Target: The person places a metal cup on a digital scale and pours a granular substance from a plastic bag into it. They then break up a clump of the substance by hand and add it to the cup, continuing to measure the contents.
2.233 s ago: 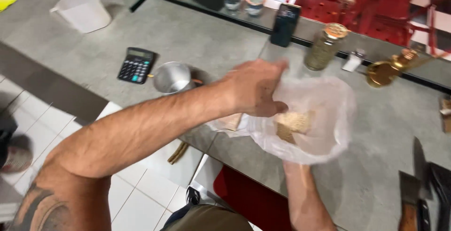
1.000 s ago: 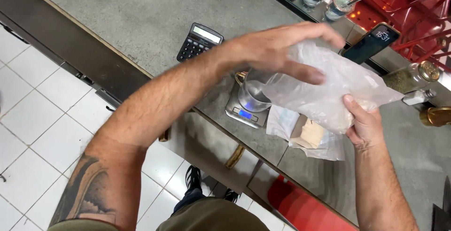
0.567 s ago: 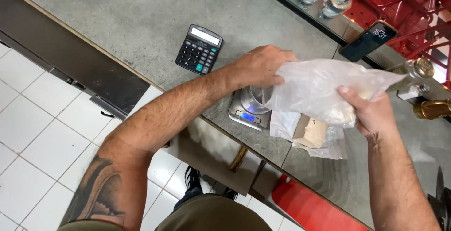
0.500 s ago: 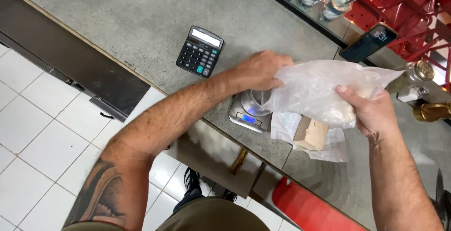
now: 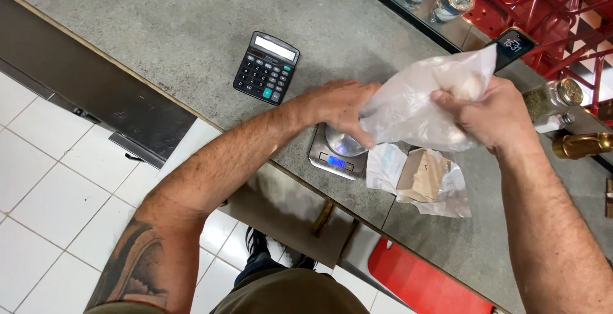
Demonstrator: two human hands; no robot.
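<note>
Grey stone counter (image 5: 159, 39) runs diagonally, its near edge dropping to white floor tiles. Above a small digital scale (image 5: 336, 157) near that edge, the right hand (image 5: 488, 113) grips the bunched top of a cloudy plastic bag (image 5: 415, 106), fist closed. The left hand (image 5: 338, 106) pinches the bag's lower corner, fingers partly covering the scale's pan. Just beside the scale lies a tan block in clear wrap (image 5: 424, 177). A calculator (image 5: 266, 67) sits well apart on open counter. The bag's contents are hard to make out.
</note>
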